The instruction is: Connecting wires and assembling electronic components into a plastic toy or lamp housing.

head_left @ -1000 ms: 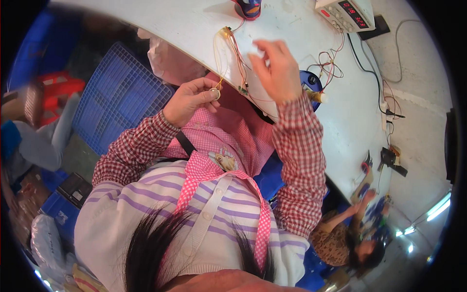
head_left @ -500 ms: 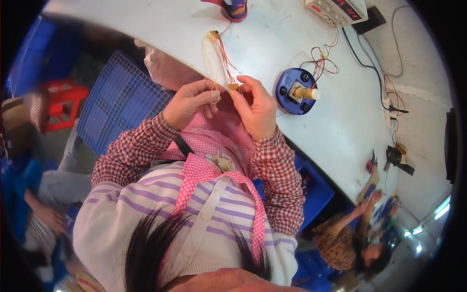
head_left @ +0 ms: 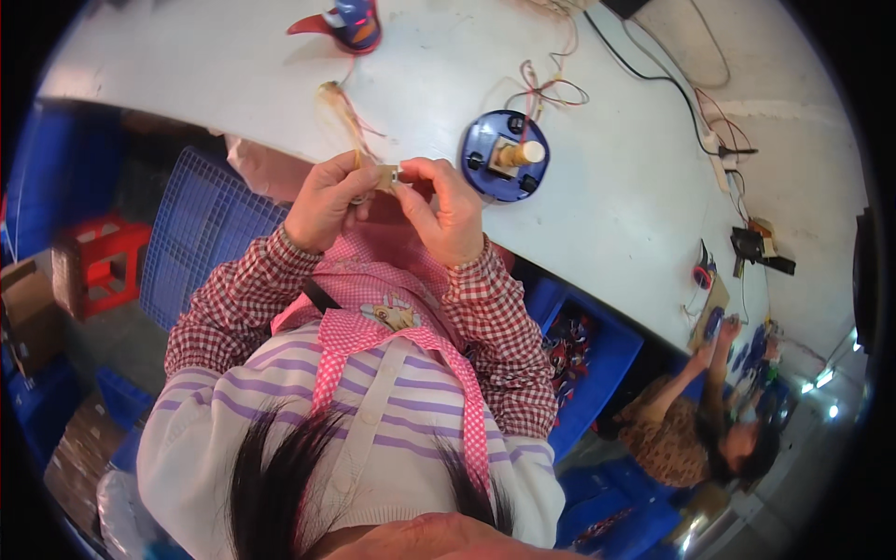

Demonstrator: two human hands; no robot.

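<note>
A small tan circuit board [head_left: 385, 177] with thin wires is held between my two hands, just off the table's near edge. My left hand [head_left: 329, 198] is closed, thumb and fingers pinched at the board's left side where the wires meet it. My right hand [head_left: 446, 213] pinches the opposite end, beside a small light-coloured part. Red and pale yellow wires [head_left: 347, 114] run from the board up onto the table, toward a blue and red toy-like figure [head_left: 355, 26]. The left fingertips partly hide the board.
On the white table [head_left: 597, 196], a round blue base [head_left: 507, 157] with a white-tipped post stands right of my hands, wired at the back. A blue bin [head_left: 597, 369] with small parts sits below the table edge. Another person [head_left: 686, 420] works at far right. A red stool [head_left: 107, 266] stands left.
The view has shifted, so the table things appear further left. My left fingers have moved from a yellowish wire to the board, which shows more of its face between both hands.
</note>
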